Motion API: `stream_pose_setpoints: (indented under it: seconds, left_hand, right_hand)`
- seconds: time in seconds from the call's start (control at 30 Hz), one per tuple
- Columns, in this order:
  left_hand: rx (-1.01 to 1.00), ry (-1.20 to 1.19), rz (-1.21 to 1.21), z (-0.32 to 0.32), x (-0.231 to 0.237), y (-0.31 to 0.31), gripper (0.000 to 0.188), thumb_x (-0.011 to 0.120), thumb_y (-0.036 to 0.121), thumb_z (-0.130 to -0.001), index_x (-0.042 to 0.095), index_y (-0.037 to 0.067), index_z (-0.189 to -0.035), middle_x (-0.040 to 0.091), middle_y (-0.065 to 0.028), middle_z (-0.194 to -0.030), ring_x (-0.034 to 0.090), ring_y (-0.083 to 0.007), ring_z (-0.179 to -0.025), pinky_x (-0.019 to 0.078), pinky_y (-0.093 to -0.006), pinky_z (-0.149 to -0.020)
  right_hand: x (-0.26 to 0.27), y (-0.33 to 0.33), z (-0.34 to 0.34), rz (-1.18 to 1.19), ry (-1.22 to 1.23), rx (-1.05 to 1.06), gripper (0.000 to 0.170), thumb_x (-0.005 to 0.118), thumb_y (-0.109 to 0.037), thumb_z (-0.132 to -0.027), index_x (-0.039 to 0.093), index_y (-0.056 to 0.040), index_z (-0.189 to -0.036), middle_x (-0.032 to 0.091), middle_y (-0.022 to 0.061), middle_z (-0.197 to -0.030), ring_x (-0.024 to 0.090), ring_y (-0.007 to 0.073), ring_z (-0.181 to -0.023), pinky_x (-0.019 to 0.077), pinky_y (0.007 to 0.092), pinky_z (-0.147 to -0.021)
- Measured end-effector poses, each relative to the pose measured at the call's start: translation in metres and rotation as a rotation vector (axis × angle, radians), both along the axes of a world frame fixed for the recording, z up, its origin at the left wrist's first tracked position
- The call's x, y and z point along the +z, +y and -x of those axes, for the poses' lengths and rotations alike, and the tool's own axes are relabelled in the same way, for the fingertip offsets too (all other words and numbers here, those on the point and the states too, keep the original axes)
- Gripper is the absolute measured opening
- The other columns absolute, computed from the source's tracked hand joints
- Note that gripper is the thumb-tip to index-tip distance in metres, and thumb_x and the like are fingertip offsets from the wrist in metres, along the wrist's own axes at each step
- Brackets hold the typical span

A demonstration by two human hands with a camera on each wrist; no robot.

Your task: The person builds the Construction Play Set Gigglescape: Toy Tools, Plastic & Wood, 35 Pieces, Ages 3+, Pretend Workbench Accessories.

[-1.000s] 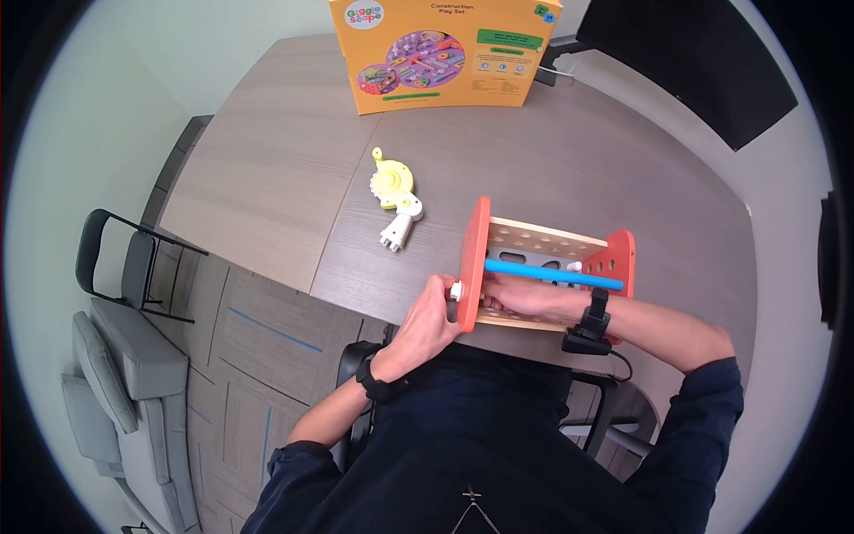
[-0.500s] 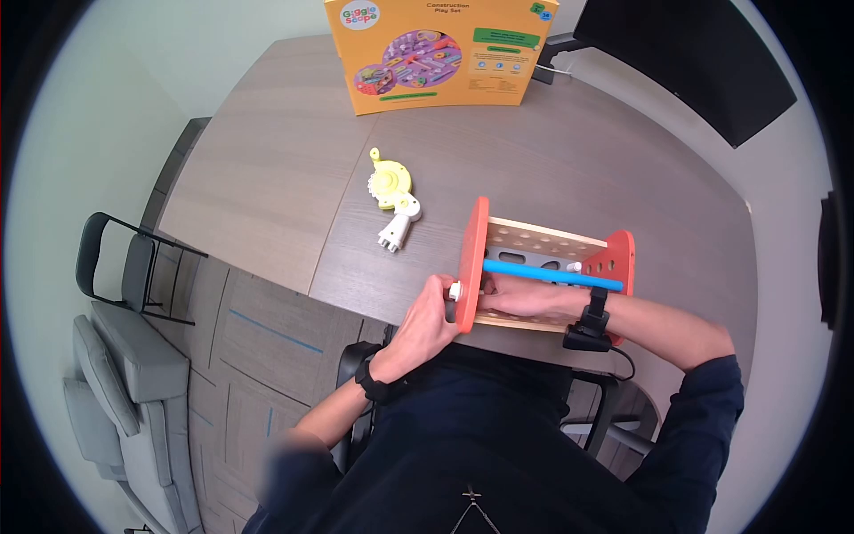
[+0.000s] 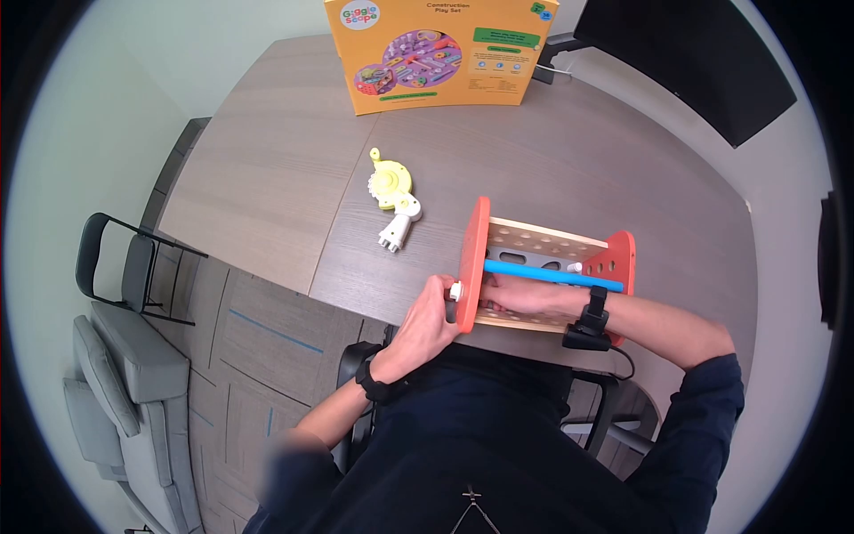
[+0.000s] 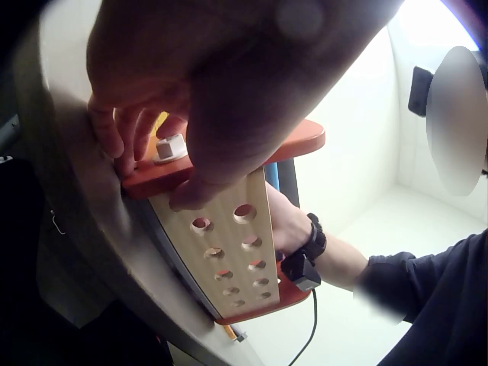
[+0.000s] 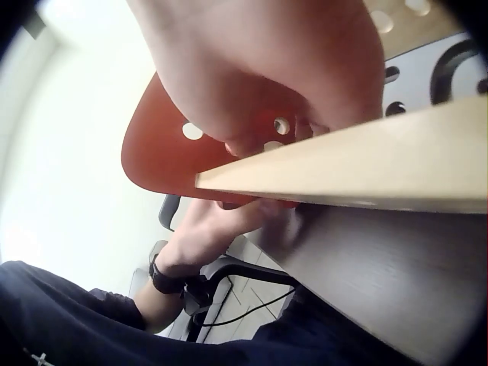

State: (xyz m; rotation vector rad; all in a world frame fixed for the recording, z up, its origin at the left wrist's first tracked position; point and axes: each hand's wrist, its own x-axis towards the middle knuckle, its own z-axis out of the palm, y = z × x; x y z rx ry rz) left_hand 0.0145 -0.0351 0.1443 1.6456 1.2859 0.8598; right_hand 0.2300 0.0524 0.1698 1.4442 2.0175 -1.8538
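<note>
A toy toolbox (image 3: 474, 240) with red end panels, holed wooden sides and a blue rod handle (image 3: 547, 273) stands near the table's front edge. My left hand (image 3: 425, 319) grips its left end panel, the thumb on the wooden side (image 4: 229, 244) and the fingers over the red face. Between those fingers and the thumb, a white bolt head (image 4: 170, 146) sits against the panel. My right hand (image 3: 525, 296) reaches under the blue rod into the box, fingers bent at the panel's inner face. In the right wrist view a wooden edge (image 5: 343, 164) hides its fingertips; I cannot tell what they hold.
A yellow and white toy piece with a gear (image 3: 391, 182) lies left of the toolbox. A yellow play set box (image 3: 445, 62) stands at the table's back, beside a black monitor (image 3: 689, 62). Another small white piece (image 3: 575, 267) shows inside the toolbox near its right end.
The right hand's fingers have shifted slightly at the panel's inner face. The left hand and the toolbox hold the same place.
</note>
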Motion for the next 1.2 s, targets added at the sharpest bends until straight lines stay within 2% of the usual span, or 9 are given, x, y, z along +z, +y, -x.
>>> stream_pose_setpoints:
  seconds: [0.07,0.17,0.37,0.47,0.57,0.67,0.77,0.87,1.2]
  left_hand:
    - [0.002,0.001,-0.012,0.000,-0.001,0.000,0.052,0.081,0.005,-0.088,0.047,-0.003,-0.126,0.063,-0.0268,-0.123,0.065,-0.0465,-0.115,0.0544,-0.0487,-0.097]
    - [0.001,0.009,-0.011,0.000,-0.001,-0.001,0.052,0.081,0.005,-0.088,0.047,-0.003,-0.126,0.063,-0.0266,-0.123,0.065,-0.0467,-0.115,0.0544,-0.0488,-0.096]
    - [0.003,-0.001,-0.018,0.000,-0.004,-0.001,0.052,0.082,0.006,-0.088,0.047,-0.002,-0.126,0.063,-0.0265,-0.122,0.065,-0.0467,-0.115,0.0545,-0.0490,-0.096]
    - [-0.002,0.004,-0.016,0.000,-0.001,-0.001,0.052,0.082,0.007,-0.088,0.047,-0.002,-0.126,0.063,-0.0265,-0.122,0.065,-0.0468,-0.115,0.0546,-0.0490,-0.096]
    - [0.006,0.012,-0.018,0.000,0.000,-0.001,0.052,0.082,0.007,-0.088,0.047,-0.002,-0.126,0.063,-0.0264,-0.123,0.065,-0.0467,-0.115,0.0545,-0.0490,-0.096]
    - [0.006,-0.019,-0.010,0.000,-0.003,-0.001,0.052,0.082,0.007,-0.088,0.047,-0.002,-0.126,0.063,-0.0263,-0.123,0.065,-0.0467,-0.115,0.0545,-0.0489,-0.096]
    - [-0.006,-0.017,-0.021,0.000,-0.003,0.000,0.052,0.081,0.007,-0.089,0.047,-0.002,-0.127,0.063,-0.0266,-0.123,0.065,-0.0468,-0.115,0.0544,-0.0487,-0.096]
    - [-0.003,0.004,-0.024,0.000,-0.001,-0.001,0.052,0.080,0.005,-0.088,0.047,-0.003,-0.128,0.062,-0.0268,-0.123,0.065,-0.0467,-0.115,0.0541,-0.0486,-0.097]
    - [-0.014,-0.038,-0.024,0.001,0.000,-0.003,0.051,0.077,-0.002,-0.086,0.049,-0.003,-0.129,0.059,-0.0253,-0.120,0.062,-0.0474,-0.115,0.0519,-0.0485,-0.096]
  right_hand:
    - [0.027,-0.001,0.004,-0.022,-0.020,0.086,0.055,0.047,-0.054,-0.115,0.065,-0.0028,-0.108,0.062,0.0016,-0.080,0.056,0.0089,-0.066,0.0489,0.0274,-0.061]
    - [-0.005,0.002,-0.001,0.098,0.022,-0.129,0.050,0.049,-0.050,-0.115,0.066,-0.0033,-0.110,0.061,0.0008,-0.077,0.055,0.0086,-0.065,0.0486,0.0276,-0.061]
    - [0.021,0.000,0.002,-0.018,-0.025,0.115,0.048,0.048,-0.049,-0.116,0.064,-0.0036,-0.114,0.061,0.0013,-0.082,0.056,0.0096,-0.066,0.0499,0.0287,-0.062]
    - [-0.001,0.002,0.002,0.099,0.042,-0.121,0.046,0.052,-0.046,-0.114,0.065,-0.0023,-0.121,0.062,0.0026,-0.087,0.057,0.0095,-0.070,0.0512,0.0288,-0.064]
    - [0.016,0.004,0.005,0.085,-0.079,-0.051,0.045,0.057,-0.043,-0.113,0.064,-0.0012,-0.129,0.068,0.0059,-0.095,0.064,0.0127,-0.081,0.0545,0.0310,-0.071]
    - [0.016,-0.003,0.004,-0.034,0.147,0.075,0.047,0.059,-0.040,-0.112,0.063,-0.0007,-0.136,0.073,0.0111,-0.112,0.069,0.0181,-0.098,0.0565,0.0347,-0.085]
    - [0.001,0.000,0.005,-0.113,0.177,0.130,0.046,0.057,-0.039,-0.114,0.063,0.0006,-0.137,0.073,0.0138,-0.124,0.067,0.0211,-0.113,0.0543,0.0367,-0.097]
    - [0.024,-0.001,0.008,-0.027,0.082,0.123,0.044,0.056,-0.036,-0.114,0.064,0.0018,-0.136,0.073,0.0126,-0.124,0.066,0.0190,-0.114,0.0531,0.0341,-0.098]
    - [0.016,0.000,0.013,0.178,0.023,-0.004,0.041,0.049,-0.028,-0.116,0.064,0.0034,-0.138,0.071,0.0131,-0.131,0.064,0.0196,-0.121,0.0490,0.0367,-0.106]
